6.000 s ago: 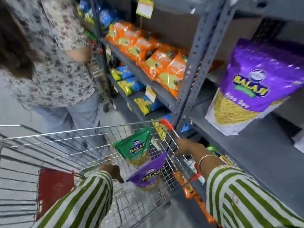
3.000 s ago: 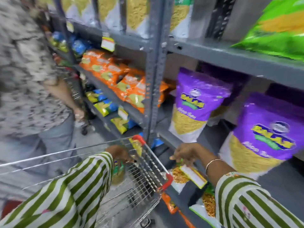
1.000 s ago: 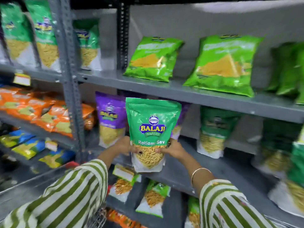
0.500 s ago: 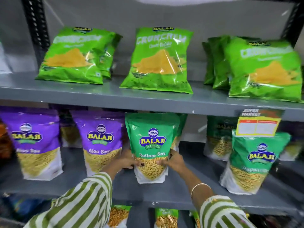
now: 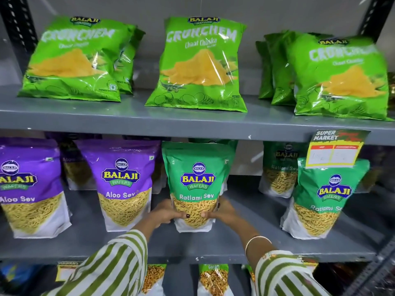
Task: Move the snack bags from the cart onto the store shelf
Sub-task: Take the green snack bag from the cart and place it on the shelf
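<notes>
A green Ratlami Sev bag [image 5: 197, 178] stands upright on the middle grey shelf [image 5: 230, 244], between a purple Aloo Sev bag [image 5: 123, 182] and another green Ratlami Sev bag [image 5: 320, 197]. My left hand [image 5: 164, 212] grips its lower left side. My right hand [image 5: 222, 211] grips its lower right side. Thumbs of both hands press on the clear window at the bag's bottom. The cart is out of view.
Bright green Crunchem chip bags [image 5: 201, 65] lie on the upper shelf. A second purple Aloo Sev bag [image 5: 27, 189] stands at far left. A yellow price tag [image 5: 335, 150] hangs from the upper shelf edge at right. More bags sit on the shelf below.
The green bag came out of the cart in both hands and now stands on the middle shelf. In the last half second it settled slightly further back; my view moved closer.
</notes>
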The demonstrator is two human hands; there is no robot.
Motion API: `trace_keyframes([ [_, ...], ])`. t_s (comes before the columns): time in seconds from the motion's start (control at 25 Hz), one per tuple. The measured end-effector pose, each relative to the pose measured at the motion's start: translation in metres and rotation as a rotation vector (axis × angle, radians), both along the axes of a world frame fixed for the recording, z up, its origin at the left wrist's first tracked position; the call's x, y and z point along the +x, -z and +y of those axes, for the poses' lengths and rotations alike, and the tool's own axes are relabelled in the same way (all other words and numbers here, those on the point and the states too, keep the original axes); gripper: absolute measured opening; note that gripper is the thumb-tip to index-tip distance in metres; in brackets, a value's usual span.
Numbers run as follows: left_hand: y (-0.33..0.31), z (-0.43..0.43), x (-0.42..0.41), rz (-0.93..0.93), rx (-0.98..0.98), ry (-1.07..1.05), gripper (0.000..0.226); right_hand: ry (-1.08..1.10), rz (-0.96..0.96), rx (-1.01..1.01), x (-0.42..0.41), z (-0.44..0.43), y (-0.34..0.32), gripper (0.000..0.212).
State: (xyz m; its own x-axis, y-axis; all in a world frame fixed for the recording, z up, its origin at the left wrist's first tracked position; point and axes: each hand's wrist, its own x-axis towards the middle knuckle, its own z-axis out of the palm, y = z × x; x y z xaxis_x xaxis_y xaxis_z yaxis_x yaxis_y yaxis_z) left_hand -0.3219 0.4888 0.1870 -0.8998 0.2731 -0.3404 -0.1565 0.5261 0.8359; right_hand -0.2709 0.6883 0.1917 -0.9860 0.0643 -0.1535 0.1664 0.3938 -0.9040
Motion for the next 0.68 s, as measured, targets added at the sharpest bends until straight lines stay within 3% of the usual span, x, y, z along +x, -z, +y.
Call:
trace_keyframes([
  [0.08, 0.0, 0.012, 0.006, 0.078, -0.023, -0.026, 0.049, 0.007, 0.014, 0.011, -0.005, 0.012, 0.015, 0.099],
  [0.16, 0.0, 0.026, 0.011, 0.114, -0.051, -0.016, 0.049, 0.051, 0.02, 0.013, 0.008, 0.019, 0.003, 0.074],
  [0.24, 0.0, 0.042, 0.017, 0.137, -0.04, 0.002, 0.049, 0.072, 0.016, 0.013, 0.018, 0.033, -0.003, 0.062],
  [0.68, 0.009, 0.069, 0.031, 0.141, 0.06, 0.029, 0.05, 0.09, 0.017, 0.071, 0.04, 0.06, -0.002, 0.063],
])
